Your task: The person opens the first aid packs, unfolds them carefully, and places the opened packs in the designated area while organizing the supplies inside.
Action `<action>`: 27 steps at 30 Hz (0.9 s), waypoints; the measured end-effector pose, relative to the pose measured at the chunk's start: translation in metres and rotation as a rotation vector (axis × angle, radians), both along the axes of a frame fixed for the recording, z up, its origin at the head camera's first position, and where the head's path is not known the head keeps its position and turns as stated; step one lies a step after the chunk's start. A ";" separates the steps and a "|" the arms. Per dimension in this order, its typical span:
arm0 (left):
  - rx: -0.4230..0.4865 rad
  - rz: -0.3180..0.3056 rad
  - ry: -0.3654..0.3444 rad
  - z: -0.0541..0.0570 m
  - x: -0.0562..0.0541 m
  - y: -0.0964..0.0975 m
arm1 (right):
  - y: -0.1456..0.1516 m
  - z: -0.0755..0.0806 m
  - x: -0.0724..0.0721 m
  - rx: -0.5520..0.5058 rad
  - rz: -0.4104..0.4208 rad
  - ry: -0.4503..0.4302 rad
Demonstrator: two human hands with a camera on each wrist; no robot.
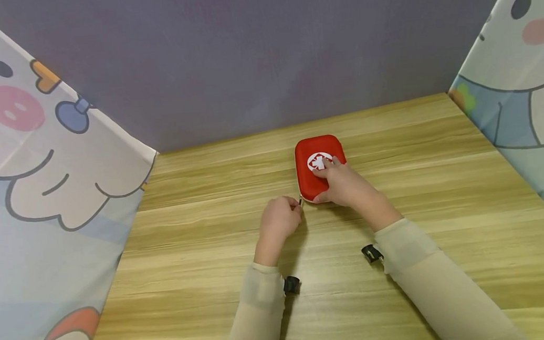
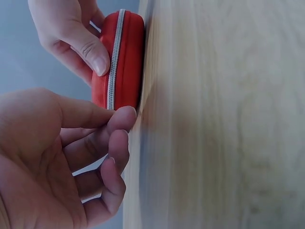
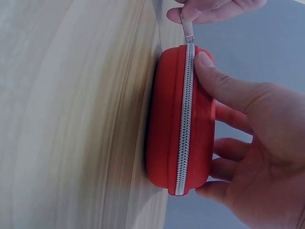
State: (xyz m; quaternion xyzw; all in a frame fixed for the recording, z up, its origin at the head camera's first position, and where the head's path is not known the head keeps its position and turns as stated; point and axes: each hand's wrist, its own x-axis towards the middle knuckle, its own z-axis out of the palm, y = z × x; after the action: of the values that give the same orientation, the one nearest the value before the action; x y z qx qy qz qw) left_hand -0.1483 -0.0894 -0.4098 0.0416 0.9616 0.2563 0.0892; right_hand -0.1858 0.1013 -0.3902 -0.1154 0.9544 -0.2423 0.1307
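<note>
A red first-aid case with a white cross emblem lies flat on the wooden table. My left hand is at its near left corner, thumb and forefinger pinching the metal zipper pull. Along the side facing me the silver zipper runs with its teeth meshed. From above, my right hand holds the case, its fingers spread over the lid and partly across the emblem. The right thumb presses the lid's edge beside the zipper.
Wood-grain table surrounds the case. A grey-purple wall stands behind it, with cartoon-printed cloth at the left and more printed cloth at the right. Small black wrist devices show beside both sleeves.
</note>
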 end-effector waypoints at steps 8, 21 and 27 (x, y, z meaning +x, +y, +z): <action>-0.032 -0.018 0.038 0.000 0.002 0.000 | -0.006 0.000 0.003 0.026 -0.013 0.056; -0.050 -0.044 0.030 0.001 0.004 -0.002 | -0.020 -0.007 0.014 0.239 -0.128 0.260; -0.039 -0.066 0.022 0.003 0.002 0.000 | -0.029 -0.008 0.014 0.307 -0.188 0.299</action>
State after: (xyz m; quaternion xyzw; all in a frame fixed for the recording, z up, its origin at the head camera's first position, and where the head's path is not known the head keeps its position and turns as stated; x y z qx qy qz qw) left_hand -0.1462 -0.0891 -0.4066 0.0746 0.9654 0.2339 0.0877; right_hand -0.1714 0.0723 -0.3987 -0.0391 0.9954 -0.0857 -0.0192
